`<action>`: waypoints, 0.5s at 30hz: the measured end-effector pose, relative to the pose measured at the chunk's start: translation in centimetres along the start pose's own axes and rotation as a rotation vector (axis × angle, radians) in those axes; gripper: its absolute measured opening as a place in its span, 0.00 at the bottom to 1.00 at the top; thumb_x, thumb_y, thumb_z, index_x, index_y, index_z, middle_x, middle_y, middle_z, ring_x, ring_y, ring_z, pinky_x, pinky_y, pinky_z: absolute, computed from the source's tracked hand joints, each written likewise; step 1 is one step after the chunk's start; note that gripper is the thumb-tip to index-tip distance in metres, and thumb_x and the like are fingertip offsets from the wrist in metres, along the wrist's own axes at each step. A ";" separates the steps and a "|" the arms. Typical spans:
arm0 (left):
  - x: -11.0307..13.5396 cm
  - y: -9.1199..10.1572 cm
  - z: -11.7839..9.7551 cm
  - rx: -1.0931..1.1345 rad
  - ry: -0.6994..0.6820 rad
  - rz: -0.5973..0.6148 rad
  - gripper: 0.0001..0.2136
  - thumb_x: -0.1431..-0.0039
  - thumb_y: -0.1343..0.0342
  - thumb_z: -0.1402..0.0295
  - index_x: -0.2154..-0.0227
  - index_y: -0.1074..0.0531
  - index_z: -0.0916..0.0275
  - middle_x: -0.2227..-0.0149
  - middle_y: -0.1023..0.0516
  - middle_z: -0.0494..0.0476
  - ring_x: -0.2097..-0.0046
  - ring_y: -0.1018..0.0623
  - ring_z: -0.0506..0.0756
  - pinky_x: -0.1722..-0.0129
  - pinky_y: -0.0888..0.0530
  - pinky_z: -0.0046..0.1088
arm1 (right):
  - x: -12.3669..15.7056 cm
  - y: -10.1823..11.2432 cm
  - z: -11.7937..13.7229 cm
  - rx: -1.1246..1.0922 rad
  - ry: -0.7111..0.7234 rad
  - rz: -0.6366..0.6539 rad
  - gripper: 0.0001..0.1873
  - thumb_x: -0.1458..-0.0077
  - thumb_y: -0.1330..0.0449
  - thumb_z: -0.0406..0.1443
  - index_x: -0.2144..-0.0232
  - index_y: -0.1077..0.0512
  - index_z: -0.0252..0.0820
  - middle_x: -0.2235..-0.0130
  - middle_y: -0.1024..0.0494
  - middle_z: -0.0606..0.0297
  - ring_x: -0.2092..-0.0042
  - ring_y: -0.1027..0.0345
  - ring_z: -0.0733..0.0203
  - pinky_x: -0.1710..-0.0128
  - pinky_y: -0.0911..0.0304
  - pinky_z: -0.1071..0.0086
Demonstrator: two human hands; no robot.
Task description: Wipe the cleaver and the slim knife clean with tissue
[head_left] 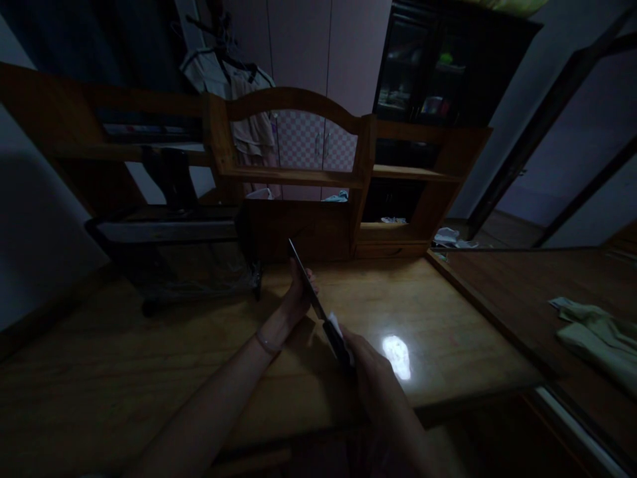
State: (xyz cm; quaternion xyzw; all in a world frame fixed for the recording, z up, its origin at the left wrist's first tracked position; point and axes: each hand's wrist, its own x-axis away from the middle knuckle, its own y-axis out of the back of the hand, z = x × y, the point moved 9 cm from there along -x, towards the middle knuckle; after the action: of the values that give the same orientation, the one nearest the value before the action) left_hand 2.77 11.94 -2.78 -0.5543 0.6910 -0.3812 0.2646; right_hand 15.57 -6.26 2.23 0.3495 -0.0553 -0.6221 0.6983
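Note:
Edge-on in the middle of the head view is a knife [307, 285] with a thin blade and a black handle, tilted up and to the left over the table [408, 292]. My left hand [297, 292] closes round the blade part, some fingers showing past its far side. At the handle end, my right hand [365, 355] presses a crumpled white tissue [334, 324] against the handle. The undersides of both hands and part of the handle are dark and hard to make out.
A black-framed heater-like appliance [194, 265] stands at the left on the table. Behind rises a wooden shelf unit [298, 176]. A bright reflection lies right of my hand. Pale green cloth [597, 332] lies on a lower wooden surface at right.

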 end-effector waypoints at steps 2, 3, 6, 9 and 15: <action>0.1 -0.1 -0.1 0.015 -0.013 0.006 0.22 0.47 0.47 0.45 0.74 0.36 0.63 0.80 0.38 0.45 0.82 0.36 0.44 0.81 0.35 0.19 | 0.1 -0.4 0.2 -0.073 -0.008 0.041 0.34 0.44 0.56 0.22 0.38 0.42 0.50 0.43 0.30 0.62 0.42 0.36 0.60 0.45 0.37 0.64; 0.1 -0.2 -0.1 0.021 -0.014 0.011 0.22 0.47 0.46 0.46 0.73 0.36 0.63 0.80 0.38 0.45 0.82 0.36 0.44 0.81 0.35 0.19 | 0.2 -0.4 0.2 -0.101 -0.016 0.043 0.33 0.43 0.56 0.22 0.38 0.42 0.50 0.43 0.30 0.62 0.43 0.36 0.60 0.45 0.37 0.65; 0.1 -0.5 0.0 0.038 -0.005 0.035 0.21 0.47 0.46 0.46 0.74 0.36 0.63 0.80 0.39 0.44 0.82 0.36 0.44 0.81 0.35 0.19 | 0.7 -0.4 -0.1 -0.111 -0.037 0.025 0.31 0.42 0.55 0.24 0.39 0.40 0.48 0.44 0.29 0.60 0.43 0.35 0.59 0.46 0.36 0.64; 0.0 -0.8 -0.1 0.076 -0.008 0.066 0.21 0.47 0.45 0.47 0.75 0.37 0.63 0.81 0.40 0.44 0.82 0.36 0.44 0.81 0.35 0.19 | 1.3 -0.4 -0.5 -0.042 -0.041 -0.040 0.30 0.42 0.55 0.24 0.40 0.38 0.47 0.46 0.28 0.59 0.45 0.33 0.58 0.47 0.35 0.65; 0.2 -1.1 -0.1 0.098 -0.003 0.128 0.16 0.43 0.43 0.56 0.75 0.38 0.62 0.80 0.40 0.44 0.81 0.37 0.43 0.80 0.35 0.17 | 3.0 -0.9 -0.7 0.119 -0.009 -0.082 0.38 0.47 0.56 0.20 0.36 0.46 0.49 0.42 0.32 0.59 0.41 0.37 0.57 0.45 0.36 0.63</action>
State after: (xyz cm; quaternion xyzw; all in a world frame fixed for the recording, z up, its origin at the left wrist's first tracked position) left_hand 3.32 11.69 -1.81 -0.4958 0.7051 -0.3960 0.3165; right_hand 15.81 -8.70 0.12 0.3896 -0.0811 -0.6473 0.6501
